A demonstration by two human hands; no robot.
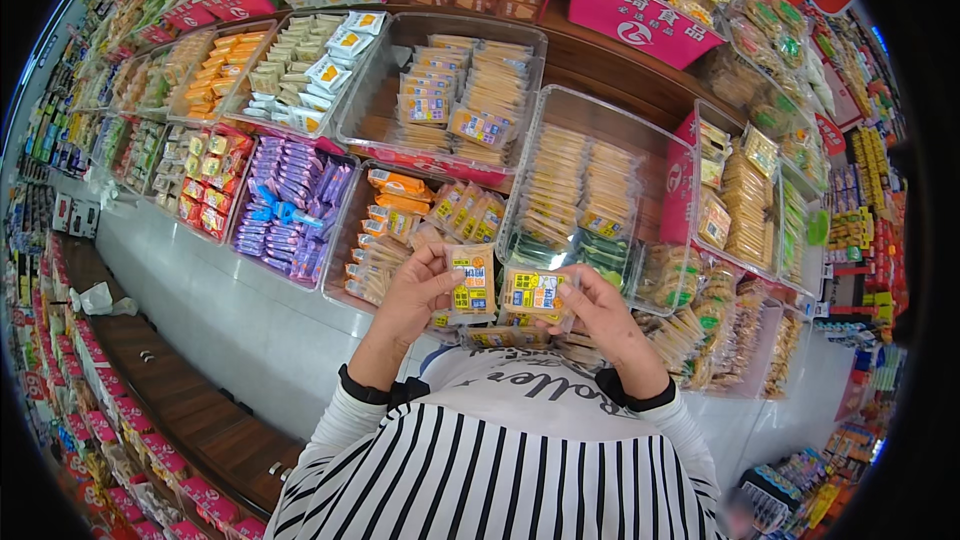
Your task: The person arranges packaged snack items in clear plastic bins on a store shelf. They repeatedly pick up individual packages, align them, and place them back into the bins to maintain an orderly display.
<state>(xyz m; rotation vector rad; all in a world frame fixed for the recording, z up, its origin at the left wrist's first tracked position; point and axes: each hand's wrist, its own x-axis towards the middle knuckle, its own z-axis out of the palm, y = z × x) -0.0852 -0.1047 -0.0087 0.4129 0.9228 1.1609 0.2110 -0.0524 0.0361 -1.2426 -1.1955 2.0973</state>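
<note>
My left hand (414,291) grips a flat packet of wrapped biscuits (472,281), held upright between thumb and fingers. In my right hand (596,307) is a similar packet (534,291) with a yellow and white label, turned sideways. The two packets are side by side with a narrow gap. Beyond them stands a clear plastic bin (541,109) with rows of like packets (555,172) and dark green packets (540,253) at its near end. Left of it, another clear bin (341,240) holds orange and tan packets.
A bin of purple packets (292,202) stands to the left, and a larger bin (544,52) of stacked packets lies farther back. Bagged biscuits (712,307) fill the right side. A brown wooden shelf (172,390) runs along the lower left, across a pale floor (225,292).
</note>
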